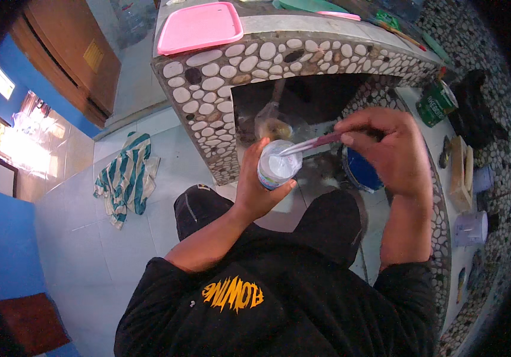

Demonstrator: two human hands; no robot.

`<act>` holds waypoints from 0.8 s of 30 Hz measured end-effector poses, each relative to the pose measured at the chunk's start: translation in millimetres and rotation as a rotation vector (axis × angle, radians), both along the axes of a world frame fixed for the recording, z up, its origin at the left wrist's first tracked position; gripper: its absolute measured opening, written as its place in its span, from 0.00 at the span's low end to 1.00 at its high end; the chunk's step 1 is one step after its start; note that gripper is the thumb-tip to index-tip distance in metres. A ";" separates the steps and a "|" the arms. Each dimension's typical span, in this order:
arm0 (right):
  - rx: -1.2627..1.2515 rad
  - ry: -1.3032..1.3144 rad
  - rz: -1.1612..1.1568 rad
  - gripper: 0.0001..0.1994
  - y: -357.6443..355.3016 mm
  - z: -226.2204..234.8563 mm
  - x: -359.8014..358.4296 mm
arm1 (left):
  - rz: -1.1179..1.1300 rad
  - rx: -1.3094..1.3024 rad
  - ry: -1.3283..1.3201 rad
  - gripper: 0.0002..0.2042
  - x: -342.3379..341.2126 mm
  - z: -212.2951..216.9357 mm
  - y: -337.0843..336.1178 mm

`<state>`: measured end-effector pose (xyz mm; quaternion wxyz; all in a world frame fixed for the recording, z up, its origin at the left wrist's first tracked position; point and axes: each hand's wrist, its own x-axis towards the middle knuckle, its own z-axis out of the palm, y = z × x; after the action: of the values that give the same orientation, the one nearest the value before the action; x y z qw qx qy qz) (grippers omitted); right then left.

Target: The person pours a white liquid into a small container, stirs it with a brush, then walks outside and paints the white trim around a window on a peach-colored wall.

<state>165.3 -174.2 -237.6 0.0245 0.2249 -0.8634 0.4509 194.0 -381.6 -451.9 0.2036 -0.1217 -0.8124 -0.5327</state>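
Observation:
My left hand is wrapped round a small clear plastic cup with white material inside, held upright above my knees. Over the cup, my right hand grips a slim brush-like tool by its dark reddish handle. Its pale shaft slants down to the left, and its tip is inside the cup's mouth. Whether that tip has bristles is not clear. Just below my right hand is a round tub with a blue inside, partly hidden by the hand.
A pebble-faced counter stands ahead, with a pink tray on top. A clear plastic bag hangs in its opening. Along the right ledge are a green can, a wooden piece and a whitish tub. A striped cloth lies on the left floor.

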 end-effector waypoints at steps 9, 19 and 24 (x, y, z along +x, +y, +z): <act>0.284 0.077 0.036 0.08 -1.7 -39.4 -16.7 | -0.051 0.049 -0.016 0.50 -5.1 0.7 0.8; 0.116 0.104 0.012 0.08 6.7 -51.6 -16.6 | -0.053 0.061 -0.022 0.51 -10.2 -11.8 5.8; 0.059 0.010 -0.037 0.08 7.3 -46.0 -11.7 | -0.039 -0.004 0.005 0.51 -9.6 -9.7 7.8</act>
<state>153.6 -166.9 -283.6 0.0305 0.2119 -0.8802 0.4236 184.4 -373.9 -461.6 0.1949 -0.1393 -0.8105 -0.5345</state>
